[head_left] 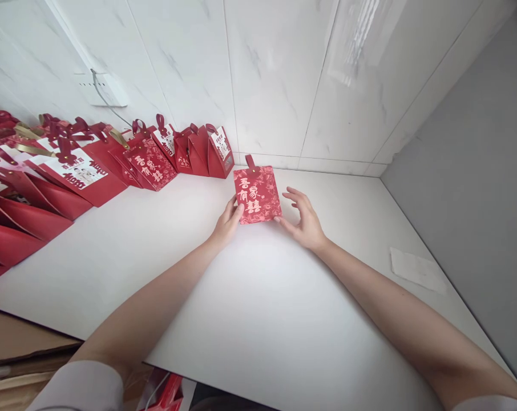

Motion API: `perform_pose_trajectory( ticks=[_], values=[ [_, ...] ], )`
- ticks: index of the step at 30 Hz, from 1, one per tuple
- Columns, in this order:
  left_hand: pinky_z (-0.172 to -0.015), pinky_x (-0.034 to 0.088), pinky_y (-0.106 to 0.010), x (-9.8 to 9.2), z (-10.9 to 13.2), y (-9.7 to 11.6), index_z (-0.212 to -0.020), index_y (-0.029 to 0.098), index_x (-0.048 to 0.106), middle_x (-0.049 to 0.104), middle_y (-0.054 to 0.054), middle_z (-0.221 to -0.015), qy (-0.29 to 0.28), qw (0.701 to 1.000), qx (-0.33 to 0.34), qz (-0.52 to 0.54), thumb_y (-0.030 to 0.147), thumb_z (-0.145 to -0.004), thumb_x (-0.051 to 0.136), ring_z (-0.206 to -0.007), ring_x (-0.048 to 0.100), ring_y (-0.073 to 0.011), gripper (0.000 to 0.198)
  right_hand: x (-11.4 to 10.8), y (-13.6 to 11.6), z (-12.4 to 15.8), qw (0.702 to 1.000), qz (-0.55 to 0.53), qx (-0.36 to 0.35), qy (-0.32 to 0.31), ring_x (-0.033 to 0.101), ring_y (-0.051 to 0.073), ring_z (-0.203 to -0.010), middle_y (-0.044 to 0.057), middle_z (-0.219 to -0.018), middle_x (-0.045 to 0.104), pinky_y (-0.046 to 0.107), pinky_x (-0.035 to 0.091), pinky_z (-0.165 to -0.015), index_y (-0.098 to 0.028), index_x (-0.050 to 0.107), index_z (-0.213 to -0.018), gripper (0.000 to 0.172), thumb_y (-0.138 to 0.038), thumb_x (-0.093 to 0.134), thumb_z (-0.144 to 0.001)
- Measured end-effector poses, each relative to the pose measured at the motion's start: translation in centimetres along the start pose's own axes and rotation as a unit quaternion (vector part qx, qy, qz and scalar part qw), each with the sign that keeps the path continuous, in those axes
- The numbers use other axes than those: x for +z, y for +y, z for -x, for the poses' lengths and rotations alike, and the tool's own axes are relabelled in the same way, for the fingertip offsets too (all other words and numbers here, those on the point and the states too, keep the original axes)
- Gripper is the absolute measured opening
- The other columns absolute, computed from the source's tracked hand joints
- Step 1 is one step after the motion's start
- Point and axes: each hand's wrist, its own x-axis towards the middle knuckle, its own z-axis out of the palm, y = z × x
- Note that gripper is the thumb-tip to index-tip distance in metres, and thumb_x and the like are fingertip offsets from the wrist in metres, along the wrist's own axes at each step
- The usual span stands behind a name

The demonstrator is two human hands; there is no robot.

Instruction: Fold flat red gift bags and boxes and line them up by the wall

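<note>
A red gift box [257,194] with pale Chinese characters, a floral print and a dark red ribbon loop on top stands upright near the back of the table. My left hand [228,224] grips its lower left edge, thumb on the front and the other fingers partly hidden behind. At the other side is my right hand [305,221], fingers spread apart and curved, with the thumb tip at or very near the box's lower right corner. The box's back and sides are out of sight.
Similar red gift boxes [153,162] with ribbon loops line the left and back of the white table [275,319], by the tiled wall [275,80]. A cable runs from a wall socket [102,90] behind them. A white sheet [416,269] lies at right, beside a grey panel [468,154].
</note>
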Motion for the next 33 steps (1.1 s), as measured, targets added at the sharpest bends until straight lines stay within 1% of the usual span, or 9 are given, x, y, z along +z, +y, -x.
perform_pose_trajectory(
  ticks=[2, 5, 8, 11, 16, 19, 23, 30, 33],
  values=[
    [-0.118, 0.03, -0.041, -0.3, 0.0, 0.4, -0.15, 0.027, 0.036, 0.05, -0.006, -0.148, 0.023, 1.0, -0.001, -0.01, 0.057, -0.095, 0.045, -0.14, 0.041, -0.0267, 0.064, -0.1, 0.6, 0.0, 0.995, -0.054, 0.016, -0.086, 0.041, 0.032, -0.139, 0.014, -0.155, 0.036, 0.053, 0.043, -0.11, -0.028, 0.034, -0.148, 0.077, -0.048, 0.071, -0.084],
    [-0.12, 0.028, -0.04, -0.5, 0.1, 0.8, -0.148, 0.029, 0.041, 0.048, -0.003, -0.15, 0.017, 0.999, 0.028, 0.003, 0.057, -0.096, 0.043, -0.144, 0.036, -0.0262, 0.06, 0.0, 1.0, 0.0, 0.977, -0.132, 0.052, -0.162, 0.055, 0.028, -0.128, 0.011, -0.155, 0.039, 0.048, 0.044, -0.11, -0.029, 0.019, -0.155, 0.088, -0.047, 0.07, -0.085],
    [-0.103, 0.048, -0.046, -0.5, 0.2, 0.8, -0.146, 0.023, 0.045, 0.057, -0.01, -0.14, -0.085, 0.994, 0.044, 0.055, 0.064, -0.093, 0.039, -0.12, 0.06, -0.0295, 0.067, 0.2, 1.0, 0.1, 0.972, -0.144, 0.131, -0.129, 0.066, 0.025, -0.111, 0.01, -0.141, 0.056, 0.046, 0.051, -0.102, -0.028, 0.028, -0.152, 0.074, -0.049, 0.063, -0.09],
    [-0.079, 0.059, -0.043, -0.3, 0.3, 0.8, -0.143, 0.02, 0.046, 0.063, -0.015, -0.129, -0.166, 0.981, 0.04, 0.09, 0.059, -0.082, 0.063, -0.088, 0.07, -0.0253, 0.075, 0.4, 0.7, 0.2, 0.971, -0.146, 0.171, -0.081, 0.07, 0.024, -0.101, 0.008, -0.125, 0.066, 0.044, 0.056, -0.093, -0.026, 0.049, -0.138, 0.052, -0.052, 0.057, -0.093],
    [-0.076, 0.062, -0.042, 0.1, 0.5, 1.4, -0.123, 0.013, 0.063, 0.066, -0.015, -0.123, -0.081, 0.992, -0.022, 0.099, 0.05, -0.084, 0.066, -0.091, 0.072, -0.0274, 0.054, 0.4, -0.3, 0.3, 0.978, -0.154, 0.126, -0.054, 0.071, 0.02, -0.085, 0.007, -0.114, 0.069, 0.035, 0.061, -0.073, -0.026, 0.048, -0.137, 0.051, -0.048, 0.059, -0.093],
    [-0.076, 0.062, -0.042, 0.0, 0.5, 1.7, -0.118, 0.012, 0.066, 0.068, -0.016, -0.12, -0.048, 0.993, -0.046, 0.095, 0.055, -0.085, 0.063, -0.091, 0.073, -0.0296, 0.054, 0.3, -0.6, 0.4, 0.985, -0.133, 0.094, -0.064, 0.07, 0.02, -0.086, 0.01, -0.127, 0.063, 0.032, 0.06, -0.066, -0.029, 0.038, -0.146, 0.061, -0.046, 0.061, -0.092],
    [-0.083, 0.058, -0.043, -0.2, 0.6, 1.8, -0.119, 0.014, 0.066, 0.068, -0.015, -0.123, -0.047, 0.995, -0.056, 0.073, 0.06, -0.088, 0.055, -0.075, 0.074, -0.0256, 0.057, 0.4, -0.3, 0.5, 0.992, -0.099, 0.034, -0.072, 0.067, 0.019, -0.086, 0.012, -0.138, 0.052, 0.037, 0.061, -0.076, -0.032, 0.029, -0.152, 0.079, -0.047, 0.07, -0.085],
    [-0.097, 0.049, -0.047, -0.5, 0.5, 1.3, -0.12, 0.013, 0.067, 0.077, -0.013, -0.096, -0.06, 0.995, -0.061, 0.05, 0.067, -0.094, 0.027, -0.081, 0.074, -0.0288, 0.073, 0.2, 0.0, 0.5, 0.993, -0.076, 0.051, -0.07, 0.065, 0.018, -0.075, 0.006, -0.11, 0.064, 0.035, 0.06, -0.07, -0.034, 0.031, -0.151, 0.08, -0.053, 0.07, -0.083],
    [-0.098, 0.047, -0.049, -0.6, 0.2, 1.1, -0.126, 0.014, 0.064, 0.076, -0.013, -0.101, -0.056, 0.994, -0.053, 0.074, 0.067, -0.095, 0.022, -0.078, 0.074, -0.0282, 0.075, 0.1, -0.1, 0.5, 0.994, -0.068, 0.057, -0.06, 0.064, 0.018, -0.072, 0.004, -0.104, 0.066, 0.034, 0.06, -0.068, -0.035, 0.031, -0.151, 0.081, -0.054, 0.071, -0.082]
  ],
)
